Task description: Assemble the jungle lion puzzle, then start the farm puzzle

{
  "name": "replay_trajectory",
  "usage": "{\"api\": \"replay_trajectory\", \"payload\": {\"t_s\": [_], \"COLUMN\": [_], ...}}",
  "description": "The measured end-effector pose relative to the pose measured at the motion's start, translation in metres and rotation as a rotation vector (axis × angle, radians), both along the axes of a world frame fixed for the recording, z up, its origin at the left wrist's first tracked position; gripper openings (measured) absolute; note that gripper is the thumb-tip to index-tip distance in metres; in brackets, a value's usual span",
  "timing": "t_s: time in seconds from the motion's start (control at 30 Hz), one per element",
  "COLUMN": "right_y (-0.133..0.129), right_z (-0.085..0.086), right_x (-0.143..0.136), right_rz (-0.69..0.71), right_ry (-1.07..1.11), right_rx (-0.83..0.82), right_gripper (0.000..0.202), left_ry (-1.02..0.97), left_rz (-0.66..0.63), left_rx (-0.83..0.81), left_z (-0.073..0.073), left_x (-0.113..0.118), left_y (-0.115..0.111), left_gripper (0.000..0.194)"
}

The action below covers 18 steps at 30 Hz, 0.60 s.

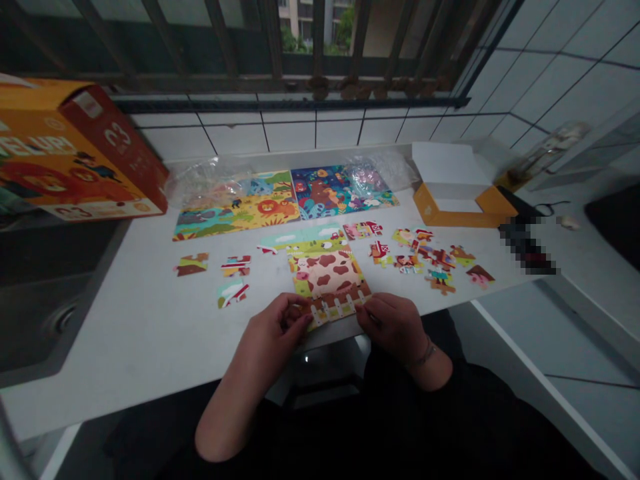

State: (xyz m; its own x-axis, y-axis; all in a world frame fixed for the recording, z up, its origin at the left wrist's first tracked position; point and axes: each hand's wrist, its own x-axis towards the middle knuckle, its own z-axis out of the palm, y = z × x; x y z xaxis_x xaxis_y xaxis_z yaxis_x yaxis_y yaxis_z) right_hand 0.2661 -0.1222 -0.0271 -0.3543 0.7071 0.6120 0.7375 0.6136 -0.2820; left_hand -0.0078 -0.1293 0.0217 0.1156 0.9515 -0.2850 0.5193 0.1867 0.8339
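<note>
A partly joined puzzle [330, 272] with a spotted cow lies near the counter's front edge. Along its bottom runs a strip of white fence pieces [337, 308]. My left hand [283, 320] pinches the strip's left end, its fingers curled. At the right end, my right hand [393, 323] has thumb and fingers closed on the same strip. Loose pieces lie left of the cow, among them a brown and green one [193, 264] and a red-striped one [233, 293]. Several more pieces [440, 257] are scattered on the right.
Behind the pieces lie a lion picture [240, 208] and a dark blue picture [340, 193], partly under clear plastic bags [200, 183]. An open yellow box [457, 210] stands back right. A large orange box [75, 153] is at left, above the sink [35, 307].
</note>
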Motion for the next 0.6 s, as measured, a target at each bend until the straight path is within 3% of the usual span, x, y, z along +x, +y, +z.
{"api": "replay_trajectory", "payload": {"t_s": [0.23, 0.6], "right_y": [-0.0003, -0.0003], "right_z": [0.002, -0.0035], "right_x": [-0.0003, 0.0022], "right_rz": [0.003, -0.016], "right_ry": [0.001, -0.016], "right_rx": [-0.003, -0.023], "right_gripper": [0.04, 0.04], "left_ry": [0.228, 0.337], "left_rz": [-0.049, -0.139], "left_rx": [0.148, 0.243], "left_z": [-0.0027, -0.0021], "left_x": [0.0075, 0.0004], "left_y": [0.0, -0.0003], "left_gripper": [0.03, 0.032]}}
